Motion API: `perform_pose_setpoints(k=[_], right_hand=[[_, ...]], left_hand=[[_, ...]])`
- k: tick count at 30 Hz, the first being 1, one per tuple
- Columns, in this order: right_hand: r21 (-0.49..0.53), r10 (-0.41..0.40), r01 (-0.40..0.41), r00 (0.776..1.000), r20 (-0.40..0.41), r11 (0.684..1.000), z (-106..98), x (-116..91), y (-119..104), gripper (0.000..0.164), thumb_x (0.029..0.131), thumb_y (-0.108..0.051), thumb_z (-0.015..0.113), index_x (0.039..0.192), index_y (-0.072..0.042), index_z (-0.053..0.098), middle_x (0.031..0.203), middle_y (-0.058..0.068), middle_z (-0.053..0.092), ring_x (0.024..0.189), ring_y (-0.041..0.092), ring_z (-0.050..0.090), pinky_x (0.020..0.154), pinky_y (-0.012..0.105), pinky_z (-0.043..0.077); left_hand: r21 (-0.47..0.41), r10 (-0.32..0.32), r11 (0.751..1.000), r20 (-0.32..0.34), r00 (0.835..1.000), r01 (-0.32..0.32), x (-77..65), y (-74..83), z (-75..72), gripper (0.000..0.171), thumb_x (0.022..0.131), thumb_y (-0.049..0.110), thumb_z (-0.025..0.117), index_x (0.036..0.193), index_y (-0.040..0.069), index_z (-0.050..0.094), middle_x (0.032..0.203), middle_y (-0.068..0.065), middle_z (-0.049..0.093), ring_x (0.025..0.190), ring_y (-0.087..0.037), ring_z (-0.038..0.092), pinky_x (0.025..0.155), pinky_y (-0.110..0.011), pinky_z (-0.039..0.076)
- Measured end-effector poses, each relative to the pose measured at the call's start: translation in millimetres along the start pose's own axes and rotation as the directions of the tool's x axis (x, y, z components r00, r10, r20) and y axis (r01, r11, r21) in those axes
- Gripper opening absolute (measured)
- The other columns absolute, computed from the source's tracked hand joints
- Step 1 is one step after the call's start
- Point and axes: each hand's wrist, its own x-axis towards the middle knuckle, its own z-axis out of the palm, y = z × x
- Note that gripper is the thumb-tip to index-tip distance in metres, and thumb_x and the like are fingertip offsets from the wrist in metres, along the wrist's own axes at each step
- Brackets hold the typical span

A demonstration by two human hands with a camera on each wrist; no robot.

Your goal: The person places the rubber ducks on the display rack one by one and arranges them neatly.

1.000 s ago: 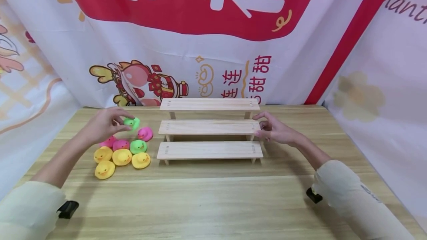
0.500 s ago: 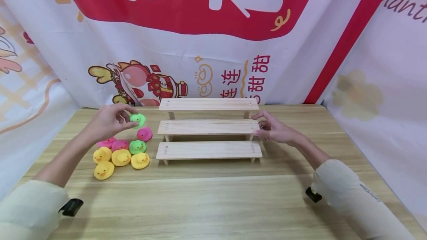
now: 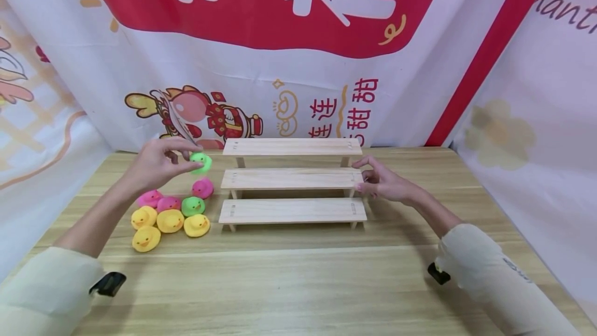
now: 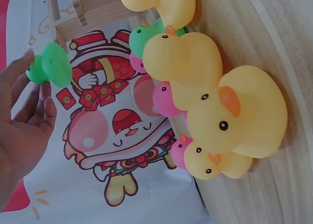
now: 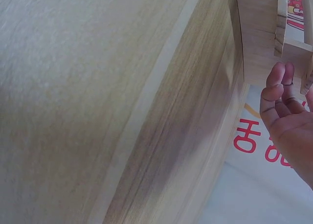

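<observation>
Between thumb and fingers, my left hand (image 3: 160,164) pinches a green rubber duck (image 3: 200,163). It is held up off the table, a little left of the three-tier wooden display stand (image 3: 291,178). The left wrist view shows the same green duck (image 4: 50,67) at the fingertips. My right hand (image 3: 384,180) holds the right end of the stand's middle board, index finger near its back edge and thumb at the front. In the right wrist view the curled fingers of the right hand (image 5: 288,106) lie against the stand's side (image 5: 264,43); their exact contact is partly hidden.
Left of the stand lie several yellow ducks (image 3: 170,220), another green duck (image 3: 193,206) and pink ducks, one pink duck (image 3: 202,187) being nearest the held one. A printed cloth backdrop (image 3: 261,92) rises behind the wood-grain table (image 3: 289,284).
My left hand has lifted the green duck and carried it to the right, toward the stand. The right hand has stayed at the stand's right end.
</observation>
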Motion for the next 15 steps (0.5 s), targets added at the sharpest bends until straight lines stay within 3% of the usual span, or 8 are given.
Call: perform_pose_setpoints(k=[7,15], right_hand=[[0.001,0.002,-0.002,1.0,-0.003,1.0,1,-1,0,0.049,0.102,-0.003,0.061,0.14,0.004,0.031,0.084,0.014,0.057,0.066,0.021,0.049,0.06,0.027,0.044],[0.008,0.013,-0.013,1.0,-0.008,1.0,2,-1,-1,0.048,0.102,-0.001,0.06,0.14,0.003,0.031,0.084,0.011,0.058,0.069,0.022,0.051,0.06,0.028,0.044]], left_hand=[[-0.03,-0.037,0.999,0.002,0.999,0.037,4.0,7.2,0.3,0.03,0.091,0.012,0.081,0.118,0.002,0.076,0.112,-0.015,0.071,0.08,-0.007,0.061,0.067,-0.016,0.05],[-0.054,-0.041,0.998,-0.023,0.999,0.039,12.3,17.1,7.1,0.032,0.09,0.014,0.083,0.117,0.001,0.075,0.104,-0.014,0.074,0.081,-0.009,0.063,0.067,-0.015,0.051]])
